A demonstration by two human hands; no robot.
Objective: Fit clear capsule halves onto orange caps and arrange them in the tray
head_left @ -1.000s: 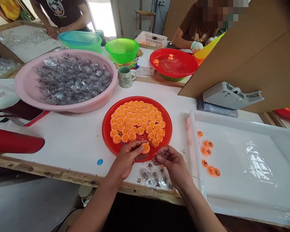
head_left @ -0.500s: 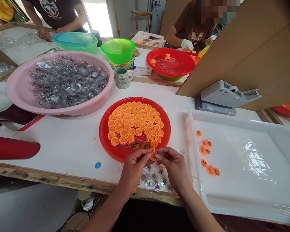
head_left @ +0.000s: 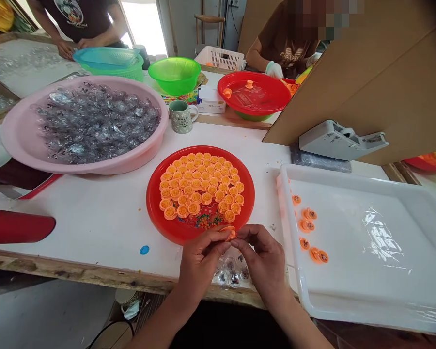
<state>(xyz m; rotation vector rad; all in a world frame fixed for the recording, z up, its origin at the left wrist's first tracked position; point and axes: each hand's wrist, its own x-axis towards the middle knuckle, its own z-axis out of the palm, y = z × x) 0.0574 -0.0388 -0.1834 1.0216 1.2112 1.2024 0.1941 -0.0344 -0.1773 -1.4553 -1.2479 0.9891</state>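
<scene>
Between my fingertips, at the near rim of a red round tray [head_left: 153,203], is a small orange plastic piece [head_left: 229,233], tilted on its side. My left hand [head_left: 202,252] pinches it from the left, and my right hand [head_left: 263,257] pinches it from the right. Many matching orange cup-shaped pieces [head_left: 196,183] stand packed together on the red tray. Below my hands, partly hidden by them, lie several clear round domes [head_left: 234,279] with dark prints. To the right, a white tray [head_left: 349,300] holds several orange pieces with dark round pictures [head_left: 307,225].
A pink basin [head_left: 18,145] full of clear domes stands at the left, beside a green mug [head_left: 181,118]. A tape dispenser [head_left: 343,140] sits against a cardboard divider [head_left: 359,87]. Across the table two people work near a green bowl [head_left: 174,77] and a red basin [head_left: 256,99].
The orange piece has been turned in my fingers, from its round face toward me to lying edge-on. Both hands stay pinched on it. The view has shifted slightly.
</scene>
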